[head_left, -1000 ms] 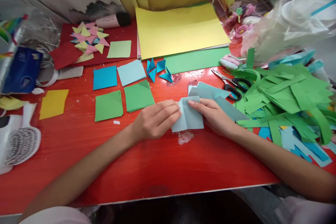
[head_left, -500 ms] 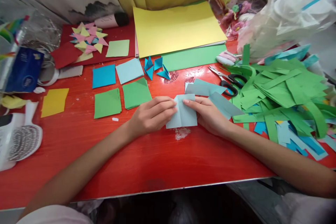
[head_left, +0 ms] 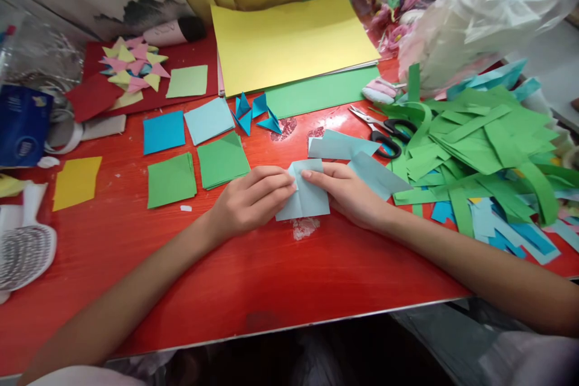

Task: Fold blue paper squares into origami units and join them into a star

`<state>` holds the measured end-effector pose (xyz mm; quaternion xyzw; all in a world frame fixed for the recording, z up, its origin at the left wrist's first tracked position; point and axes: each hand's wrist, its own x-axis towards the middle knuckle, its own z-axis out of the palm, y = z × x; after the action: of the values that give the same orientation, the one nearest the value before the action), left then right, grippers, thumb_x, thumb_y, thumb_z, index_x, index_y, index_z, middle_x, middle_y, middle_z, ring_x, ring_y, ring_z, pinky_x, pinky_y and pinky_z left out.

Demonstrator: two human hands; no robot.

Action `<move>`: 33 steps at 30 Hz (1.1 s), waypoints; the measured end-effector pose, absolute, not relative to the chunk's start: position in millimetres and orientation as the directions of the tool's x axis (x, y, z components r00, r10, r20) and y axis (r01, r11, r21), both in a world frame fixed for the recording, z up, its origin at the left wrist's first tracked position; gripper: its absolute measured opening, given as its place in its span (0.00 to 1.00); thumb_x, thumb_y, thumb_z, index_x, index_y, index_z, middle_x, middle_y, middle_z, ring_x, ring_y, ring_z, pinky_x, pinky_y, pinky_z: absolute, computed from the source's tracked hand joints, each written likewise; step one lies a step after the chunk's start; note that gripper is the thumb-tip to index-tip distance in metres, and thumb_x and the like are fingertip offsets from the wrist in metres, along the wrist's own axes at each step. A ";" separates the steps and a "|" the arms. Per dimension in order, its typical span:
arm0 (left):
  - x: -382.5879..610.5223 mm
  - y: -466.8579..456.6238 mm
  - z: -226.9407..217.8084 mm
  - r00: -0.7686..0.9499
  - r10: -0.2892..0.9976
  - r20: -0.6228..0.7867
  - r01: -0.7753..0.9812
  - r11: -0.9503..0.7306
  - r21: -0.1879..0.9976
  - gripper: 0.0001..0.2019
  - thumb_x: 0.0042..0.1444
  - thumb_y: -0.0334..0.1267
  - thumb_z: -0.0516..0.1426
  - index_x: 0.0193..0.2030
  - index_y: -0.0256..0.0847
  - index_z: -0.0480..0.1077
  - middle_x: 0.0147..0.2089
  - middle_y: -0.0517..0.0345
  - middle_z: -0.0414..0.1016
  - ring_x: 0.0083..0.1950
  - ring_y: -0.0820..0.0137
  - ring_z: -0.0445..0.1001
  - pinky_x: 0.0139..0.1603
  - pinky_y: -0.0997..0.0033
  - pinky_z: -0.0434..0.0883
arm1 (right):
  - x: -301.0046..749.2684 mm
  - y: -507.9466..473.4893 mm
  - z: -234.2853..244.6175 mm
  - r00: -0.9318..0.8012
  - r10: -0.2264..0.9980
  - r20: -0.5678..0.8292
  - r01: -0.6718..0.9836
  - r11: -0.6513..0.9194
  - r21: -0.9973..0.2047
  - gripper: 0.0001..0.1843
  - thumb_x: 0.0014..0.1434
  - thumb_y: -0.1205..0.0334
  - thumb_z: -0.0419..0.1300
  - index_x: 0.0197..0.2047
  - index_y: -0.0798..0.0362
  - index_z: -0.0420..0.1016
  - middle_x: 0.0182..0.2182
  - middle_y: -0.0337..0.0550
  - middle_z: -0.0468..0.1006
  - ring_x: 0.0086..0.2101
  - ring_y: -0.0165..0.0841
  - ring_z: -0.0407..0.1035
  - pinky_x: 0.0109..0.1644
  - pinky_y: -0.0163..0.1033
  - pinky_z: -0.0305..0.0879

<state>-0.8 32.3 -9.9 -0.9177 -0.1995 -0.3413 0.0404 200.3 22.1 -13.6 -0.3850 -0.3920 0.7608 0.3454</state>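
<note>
Toward the near edge of the bench (head_left: 271, 277), the folded top of a pale blue paper (head_left: 308, 200) is pinched by left hand (head_left: 246, 202) and right hand (head_left: 350, 193); creasing likely calls for aligned edges.

1. The bare left forearm (head_left: 136, 295) is extending from the near left corner of the glossy red table (head_left: 271, 277), lying low and angling toward its middle.
2. The left hand (head_left: 246, 202) is resting palm down, its fingers (head_left: 286, 180) curling close together, tips pressing downward.
3. The bare right forearm (head_left: 474, 265) is crossing the table's near right edge, slanting toward the middle.
4. The right hand (head_left: 348, 193) is lying knuckles up, its index finger (head_left: 312, 175) stretching flat toward the left hand, the other fingers tucking under.
5. The two hands' fingertips are sitting just beside each other.
</note>
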 end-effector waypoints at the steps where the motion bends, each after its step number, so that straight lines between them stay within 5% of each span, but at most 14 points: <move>1: -0.8 32.5 -9.9 0.688 0.340 0.641 0.393 -0.917 0.064 0.08 0.56 0.30 0.58 0.43 0.42 0.71 0.40 0.55 0.78 0.45 0.67 0.76 0.41 0.68 0.78 | 200.1 21.8 -12.8 -0.466 0.827 -0.316 -0.227 -0.457 -0.860 0.11 0.60 0.56 0.58 0.37 0.55 0.76 0.32 0.41 0.78 0.30 0.29 0.70 0.36 0.35 0.65; 9: 0.8 32.3 -11.0 0.679 0.319 0.661 0.395 -0.918 0.037 0.07 0.54 0.30 0.59 0.40 0.41 0.72 0.39 0.54 0.78 0.43 0.67 0.76 0.38 0.68 0.77 | 198.3 21.2 -9.7 -0.456 0.833 -0.314 -0.260 -0.462 -0.848 0.10 0.51 0.57 0.65 0.31 0.56 0.73 0.26 0.39 0.76 0.27 0.28 0.69 0.32 0.34 0.64; 23: 1.8 31.3 -16.7 0.678 0.287 0.676 0.452 -0.889 -0.076 0.09 0.53 0.33 0.59 0.42 0.43 0.72 0.43 0.52 0.73 0.46 0.64 0.72 0.44 0.63 0.73 | 192.8 20.3 -14.1 -0.327 0.932 -0.156 -0.144 -0.213 -0.966 0.09 0.53 0.59 0.61 0.30 0.55 0.69 0.25 0.38 0.72 0.25 0.26 0.66 0.27 0.31 0.62; 33: 5.6 34.5 -21.0 0.590 0.622 0.515 0.553 -0.776 0.303 0.14 0.59 0.36 0.53 0.51 0.41 0.65 0.38 0.55 0.70 0.39 0.70 0.70 0.42 0.69 0.67 | 191.6 20.2 -16.3 -0.282 0.958 0.043 0.213 0.107 -0.971 0.10 0.56 0.58 0.57 0.37 0.57 0.70 0.34 0.44 0.74 0.34 0.32 0.67 0.35 0.36 0.63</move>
<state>5.6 34.5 -21.0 -0.8899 -0.3300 -0.3100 -0.0551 191.6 20.2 -16.3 -0.4599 -0.6370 0.4850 0.3841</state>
